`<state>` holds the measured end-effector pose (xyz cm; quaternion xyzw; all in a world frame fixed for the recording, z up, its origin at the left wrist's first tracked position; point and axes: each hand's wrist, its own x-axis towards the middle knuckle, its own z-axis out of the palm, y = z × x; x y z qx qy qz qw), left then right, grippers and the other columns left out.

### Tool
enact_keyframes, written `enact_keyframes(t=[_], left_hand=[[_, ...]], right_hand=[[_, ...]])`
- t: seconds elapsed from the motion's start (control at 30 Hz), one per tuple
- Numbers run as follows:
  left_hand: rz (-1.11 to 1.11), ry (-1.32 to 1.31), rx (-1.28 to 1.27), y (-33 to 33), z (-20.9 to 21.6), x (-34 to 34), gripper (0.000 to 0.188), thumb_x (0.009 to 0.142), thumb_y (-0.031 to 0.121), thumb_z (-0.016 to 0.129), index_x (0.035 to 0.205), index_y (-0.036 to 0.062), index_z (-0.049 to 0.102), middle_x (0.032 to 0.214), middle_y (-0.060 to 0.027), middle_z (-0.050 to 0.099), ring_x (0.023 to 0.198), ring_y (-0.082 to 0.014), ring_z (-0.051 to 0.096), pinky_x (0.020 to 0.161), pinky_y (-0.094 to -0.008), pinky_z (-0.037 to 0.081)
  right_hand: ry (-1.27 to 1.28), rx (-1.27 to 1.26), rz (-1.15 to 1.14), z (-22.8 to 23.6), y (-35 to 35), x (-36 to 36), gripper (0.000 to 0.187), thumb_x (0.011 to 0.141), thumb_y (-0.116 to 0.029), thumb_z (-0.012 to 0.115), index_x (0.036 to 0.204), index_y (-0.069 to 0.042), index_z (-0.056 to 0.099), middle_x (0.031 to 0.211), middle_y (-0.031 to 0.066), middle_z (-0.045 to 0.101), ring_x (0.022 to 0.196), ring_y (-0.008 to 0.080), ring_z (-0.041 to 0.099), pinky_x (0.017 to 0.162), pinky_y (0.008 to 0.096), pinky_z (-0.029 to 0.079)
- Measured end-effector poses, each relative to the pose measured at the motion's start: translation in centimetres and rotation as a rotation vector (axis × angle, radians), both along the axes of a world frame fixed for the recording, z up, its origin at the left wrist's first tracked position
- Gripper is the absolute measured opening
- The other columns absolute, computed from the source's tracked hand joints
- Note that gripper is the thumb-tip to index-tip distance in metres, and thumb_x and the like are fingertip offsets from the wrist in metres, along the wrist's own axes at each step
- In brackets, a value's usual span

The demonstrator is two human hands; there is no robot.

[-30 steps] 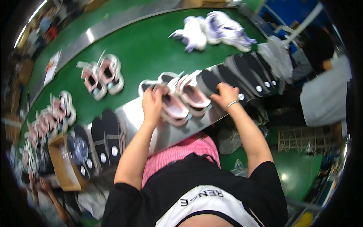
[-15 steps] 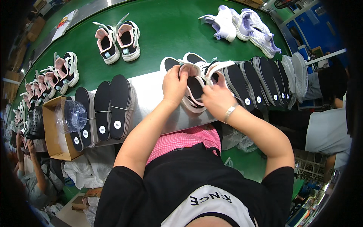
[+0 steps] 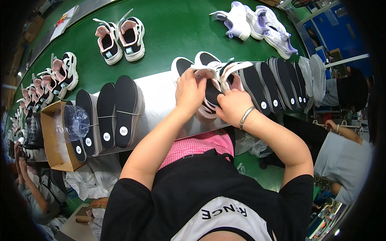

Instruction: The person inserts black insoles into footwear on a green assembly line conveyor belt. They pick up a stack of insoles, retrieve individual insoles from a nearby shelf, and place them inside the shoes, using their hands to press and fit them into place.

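Observation:
Two black, white and pink sneakers rest side by side on a metal strip, the left sneaker [image 3: 181,67] partly behind the right sneaker [image 3: 207,59]. With the fingers of my left hand [image 3: 189,93] wrapped over its pink collar, the left sneaker is held on its left side; its dark inside shows. My right hand [image 3: 235,106] is closed at the shoe opening, fingers on the light collar edge and thumb toward the dark inside. Whether a separate insole is under that thumb, I cannot make out.
Stacks of black insoles [image 3: 128,104] stand left, with more insoles [image 3: 252,86] right. A cardboard box [image 3: 52,140] holds clear plastic. Beyond are a sneaker pair [image 3: 131,36], white-purple sneakers [image 3: 237,22] and a row of shoes [image 3: 68,70] on a green table [image 3: 177,28]. Co-workers stand at both sides.
My right hand has turned and lowered slightly at the shoe opening, its thumb now toward the inside. My left hand keeps its hold. The co-worker at right has moved an arm.

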<state>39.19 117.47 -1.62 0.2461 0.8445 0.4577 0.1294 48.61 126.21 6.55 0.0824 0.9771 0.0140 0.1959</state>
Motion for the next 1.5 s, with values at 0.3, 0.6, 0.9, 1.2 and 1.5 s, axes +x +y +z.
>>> enact_keyframes(t=[0.3,0.6,0.9,1.2,1.5], left_hand=[[-0.011,-0.166,0.229,-0.9,-1.3,0.2,0.034,0.065,0.001,0.049,0.099,-0.0017,0.043,0.096,-0.0198,0.047,0.089,-0.032,0.048,0.078,-0.0371,0.04],[-0.037,-0.243,0.349,-0.5,-1.9,0.0,0.031,0.065,0.003,0.051,0.095,-0.0015,0.048,0.091,-0.0184,0.049,0.086,-0.0309,0.049,0.076,-0.035,0.041],[-0.02,-0.079,0.252,-0.1,-1.0,0.7,0.027,0.065,0.003,0.05,0.093,-0.0004,0.05,0.09,-0.0175,0.049,0.084,-0.0312,0.049,0.075,-0.0355,0.041],[0.022,-0.055,0.225,0.5,-1.4,0.9,0.027,0.066,0.005,0.05,0.092,-0.0004,0.051,0.09,-0.0177,0.05,0.085,-0.0326,0.049,0.076,-0.0361,0.04],[-0.058,0.108,0.297,0.8,-0.3,1.4,0.024,0.072,0.009,0.054,0.094,0.0004,0.052,0.094,-0.0182,0.051,0.09,-0.0328,0.046,0.079,-0.0368,0.038]], right_hand=[[0.029,-0.156,0.048,-5.2,0.4,-2.6,0.015,0.072,-0.014,0.051,0.078,-0.005,0.061,0.083,0.0147,0.058,0.078,0.0261,0.058,0.069,0.0345,0.047],[-0.534,-0.22,0.19,-6.0,1.4,-6.8,0.026,0.062,-0.008,0.056,0.087,-0.004,0.061,0.088,0.0165,0.059,0.087,0.0267,0.056,0.076,0.033,0.042],[-0.238,-0.022,0.216,-5.8,1.3,-5.2,0.041,0.067,-0.01,0.056,0.107,-0.005,0.053,0.115,0.0166,0.048,0.112,0.022,0.042,0.091,0.0295,0.032],[-0.39,-0.25,0.209,-2.9,3.2,-1.5,0.03,0.072,-0.029,0.047,0.086,-0.005,0.057,0.076,0.0136,0.061,0.074,0.0292,0.059,0.088,0.0435,0.023],[-0.3,-0.447,0.086,-4.8,4.6,-1.1,0.038,0.074,-0.035,0.047,0.093,-0.003,0.056,0.082,0.014,0.06,0.079,0.0288,0.057,0.087,0.0407,0.023]])
